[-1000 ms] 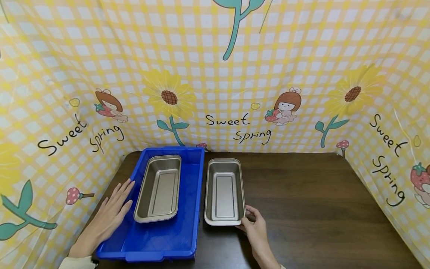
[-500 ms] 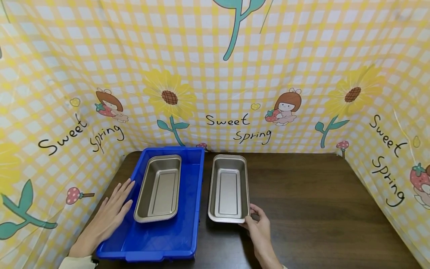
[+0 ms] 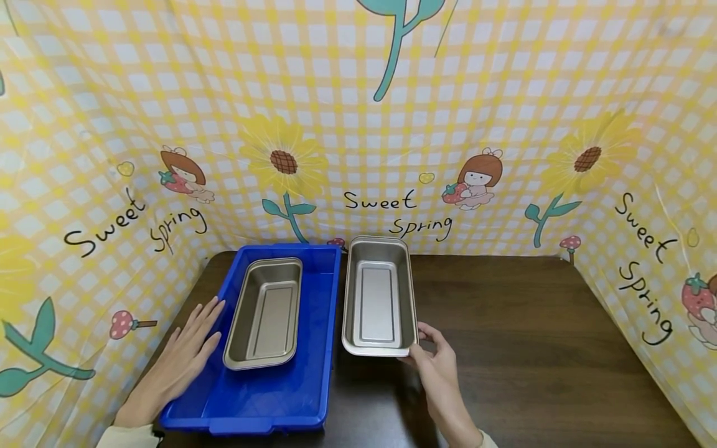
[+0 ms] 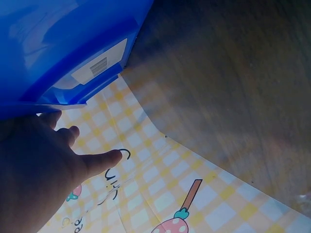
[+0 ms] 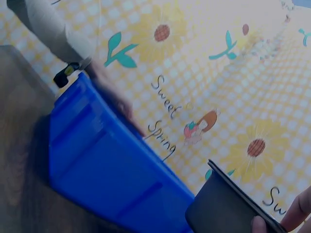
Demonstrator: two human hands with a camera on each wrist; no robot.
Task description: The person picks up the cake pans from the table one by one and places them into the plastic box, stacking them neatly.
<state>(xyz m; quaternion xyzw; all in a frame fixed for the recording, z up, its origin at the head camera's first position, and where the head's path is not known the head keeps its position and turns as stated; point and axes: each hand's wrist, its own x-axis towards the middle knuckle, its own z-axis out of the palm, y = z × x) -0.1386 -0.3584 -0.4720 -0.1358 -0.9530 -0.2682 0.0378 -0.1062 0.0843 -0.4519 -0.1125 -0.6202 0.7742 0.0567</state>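
Observation:
My right hand (image 3: 439,373) pinches the near right corner of a metal loaf pan (image 3: 377,302), thumb at the rim. The pan is raised over the dark table, its far end overlapping the cloth in the head view. In the right wrist view its dark side (image 5: 223,204) shows close to the blue bin (image 5: 112,165). A second, matching loaf pan (image 3: 274,317) sits inside the blue bin (image 3: 269,404). Fingers straight, my left hand (image 3: 182,361) rests along the bin's left edge; the left wrist view shows that hand (image 4: 43,165) beside the bin wall.
Yellow checked cloth (image 3: 381,149) with flower prints hangs around the back and both sides. The brown wooden table (image 3: 526,336) extends to the right of my right hand. A white barcode label (image 4: 99,63) is on the bin's outer side.
The right hand has lifted the loaf pan from beside the bin, first slightly right, then up and a little back left. The left hand, bin and second pan have stayed put.

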